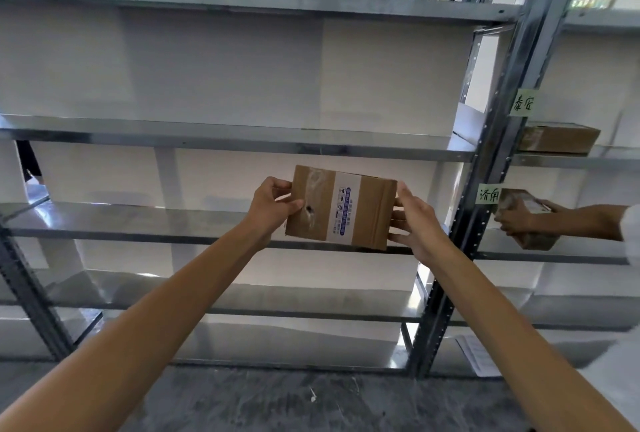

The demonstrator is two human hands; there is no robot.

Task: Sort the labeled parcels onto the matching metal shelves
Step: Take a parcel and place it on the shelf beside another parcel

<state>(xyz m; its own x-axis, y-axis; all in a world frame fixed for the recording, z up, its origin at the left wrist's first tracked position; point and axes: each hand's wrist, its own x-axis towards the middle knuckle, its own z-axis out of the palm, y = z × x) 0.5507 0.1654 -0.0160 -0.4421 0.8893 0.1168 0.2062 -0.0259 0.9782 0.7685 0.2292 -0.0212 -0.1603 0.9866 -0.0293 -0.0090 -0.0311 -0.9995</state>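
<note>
Item: cardboard parcel (341,208), which I hold at the front lip of the metal shelf (138,223); I cannot tell whether it rests on it.
Left hand (273,209): grips the left end.
Right hand (415,223): fingers fairly straight, pressed to the right end.
Reason: I judge the two-ended hold keeps it level for sliding in.
Orientation: long axis along the shelf edge, taped face towards me.
</note>
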